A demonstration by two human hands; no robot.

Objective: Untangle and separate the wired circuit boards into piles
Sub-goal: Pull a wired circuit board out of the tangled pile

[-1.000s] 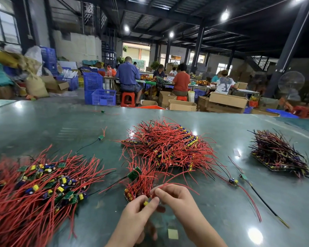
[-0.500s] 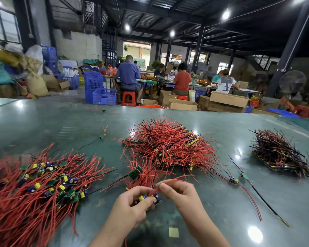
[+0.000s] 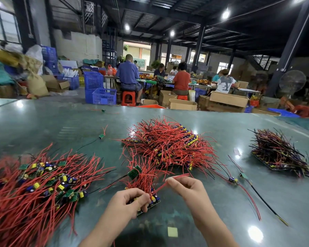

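Factory floor: steel roof, crates (image 3: 103,96), seated workers (image 3: 128,75)

A wide, glossy grey-green table (image 3: 43,132) is filling the lower view, reflecting ceiling lights. Lying on it at the left is a sprawling pile of red-wired circuit boards (image 3: 37,186). A taller red-wired heap (image 3: 168,145) is sitting near the centre, with a small bundle (image 3: 143,177) just in front of it. A darker pile with black and red wires (image 3: 278,154) is resting at the right. Single wired boards are lying apart: one (image 3: 101,136) left of centre, another (image 3: 233,179) towards the right. A small pale square (image 3: 172,231) is lying near the front edge.
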